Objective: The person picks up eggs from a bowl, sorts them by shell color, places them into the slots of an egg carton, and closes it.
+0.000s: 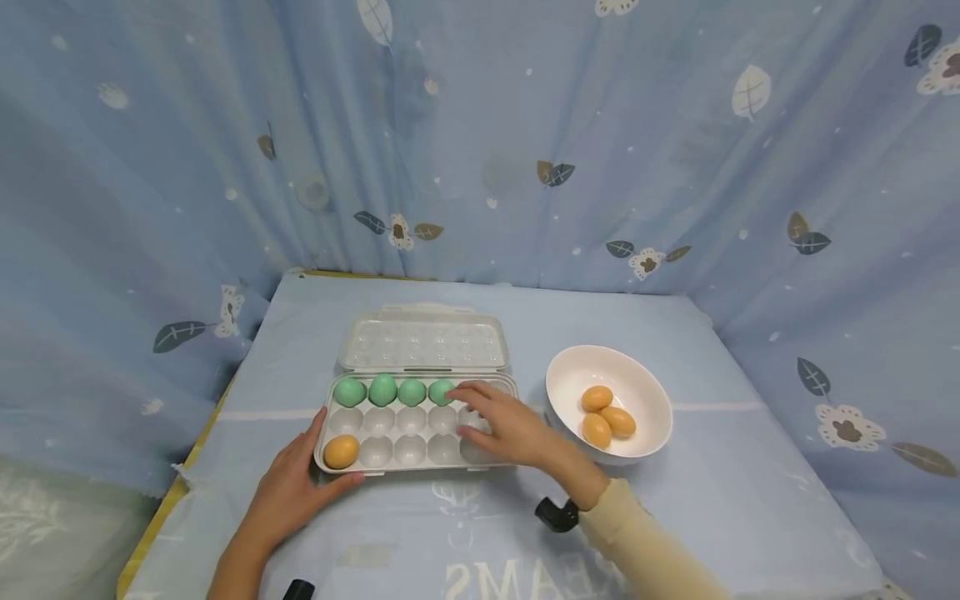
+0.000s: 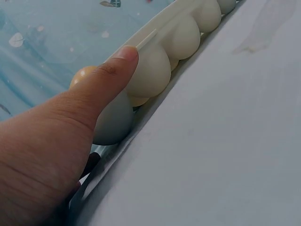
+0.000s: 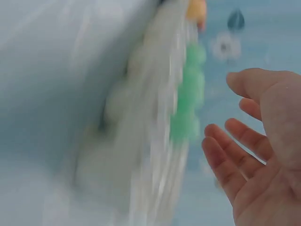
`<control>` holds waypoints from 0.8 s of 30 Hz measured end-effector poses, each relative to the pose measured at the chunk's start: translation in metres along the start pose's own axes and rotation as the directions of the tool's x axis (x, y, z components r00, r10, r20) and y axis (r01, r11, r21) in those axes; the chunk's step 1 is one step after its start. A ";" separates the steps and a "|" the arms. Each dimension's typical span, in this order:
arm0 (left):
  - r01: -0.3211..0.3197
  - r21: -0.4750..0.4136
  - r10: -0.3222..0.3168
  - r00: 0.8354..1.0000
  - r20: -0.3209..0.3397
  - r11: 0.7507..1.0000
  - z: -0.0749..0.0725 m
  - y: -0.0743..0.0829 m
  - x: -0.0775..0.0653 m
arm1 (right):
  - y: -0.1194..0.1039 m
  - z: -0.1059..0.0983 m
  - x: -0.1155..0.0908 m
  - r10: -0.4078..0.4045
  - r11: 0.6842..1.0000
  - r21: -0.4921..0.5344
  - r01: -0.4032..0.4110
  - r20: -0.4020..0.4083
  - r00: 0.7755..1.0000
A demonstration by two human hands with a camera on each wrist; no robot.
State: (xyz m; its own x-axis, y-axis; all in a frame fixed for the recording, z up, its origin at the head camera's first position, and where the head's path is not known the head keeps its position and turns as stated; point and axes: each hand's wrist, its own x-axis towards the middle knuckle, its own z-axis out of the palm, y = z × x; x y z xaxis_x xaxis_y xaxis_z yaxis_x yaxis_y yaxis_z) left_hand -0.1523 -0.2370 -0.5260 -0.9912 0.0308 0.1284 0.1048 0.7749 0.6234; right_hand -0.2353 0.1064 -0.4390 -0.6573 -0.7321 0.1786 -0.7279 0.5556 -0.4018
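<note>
The left hand (image 1: 292,483) grips the near left corner of a pale egg carton (image 1: 410,451), its thumb lying over the front rim and its other fingers along the left side. Just ahead of that thumb, in the corner cell of the near row, sits one orange egg (image 1: 341,452). Farther from the left hand, four green eggs (image 1: 382,390) fill the far row side by side, from its left end. The cells that show in the middle row are bare, as are those showing to the right of the orange egg. The carton's clear lid (image 1: 426,342) is folded back beyond the green eggs, away from both hands.

The right hand (image 1: 513,427) is over the carton's right end, fingers spread apart and loosely bent, with nothing in its grasp; it covers part of the cells there. Its fingertips are near the rightmost green egg; whether they touch it cannot be told. To the right of this hand, a white bowl (image 1: 651,408) on the bench (image 1: 750,492) holds three orange eggs (image 1: 618,422) clustered together.
</note>
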 end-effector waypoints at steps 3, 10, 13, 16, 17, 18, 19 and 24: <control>0.001 0.008 -0.001 1.000 0.000 1.000 -0.003 -0.002 0.001 | 0.025 -0.027 -0.029 0.083 0.996 -0.019 -0.085 -0.078 0.993; 0.022 0.013 -0.022 1.000 0.007 1.000 -0.009 0.000 0.001 | 0.074 -0.069 -0.082 0.293 0.946 -0.093 -0.310 -0.158 0.943; 0.024 0.011 -0.024 1.000 0.010 1.000 -0.010 0.001 0.001 | 0.088 -0.072 -0.095 0.353 0.924 -0.093 -0.371 -0.162 0.921; 0.019 0.006 -0.019 1.000 0.011 1.000 -0.008 0.001 0.001 | 0.097 -0.071 -0.106 0.378 0.912 -0.103 -0.396 -0.160 0.912; 0.019 0.006 -0.019 1.000 0.011 1.000 -0.008 0.001 0.001 | 0.099 -0.070 -0.109 0.393 0.906 -0.107 -0.411 -0.156 0.906; 0.018 0.005 -0.018 1.000 0.012 1.000 -0.007 0.001 0.001 | 0.101 -0.069 -0.112 0.404 0.899 -0.115 -0.422 -0.151 0.902; 0.017 0.005 -0.017 1.000 0.013 1.000 -0.006 0.001 0.001 | 0.102 -0.067 -0.114 0.417 0.892 -0.121 -0.435 -0.144 0.897; 0.011 0.001 -0.011 1.000 0.012 1.000 -0.002 0.000 0.001 | 0.109 -0.063 -0.121 0.460 0.874 -0.117 -0.472 -0.114 0.881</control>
State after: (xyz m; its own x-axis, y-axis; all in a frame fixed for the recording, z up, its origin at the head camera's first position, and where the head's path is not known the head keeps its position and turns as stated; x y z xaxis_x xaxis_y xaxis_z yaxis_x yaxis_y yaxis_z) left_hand -0.1530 -0.2381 -0.5248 -0.9933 0.0297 0.1117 0.0934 0.7760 0.6238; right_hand -0.2468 0.2805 -0.4479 -0.9360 -0.3441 0.0745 -0.3488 0.8771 -0.3303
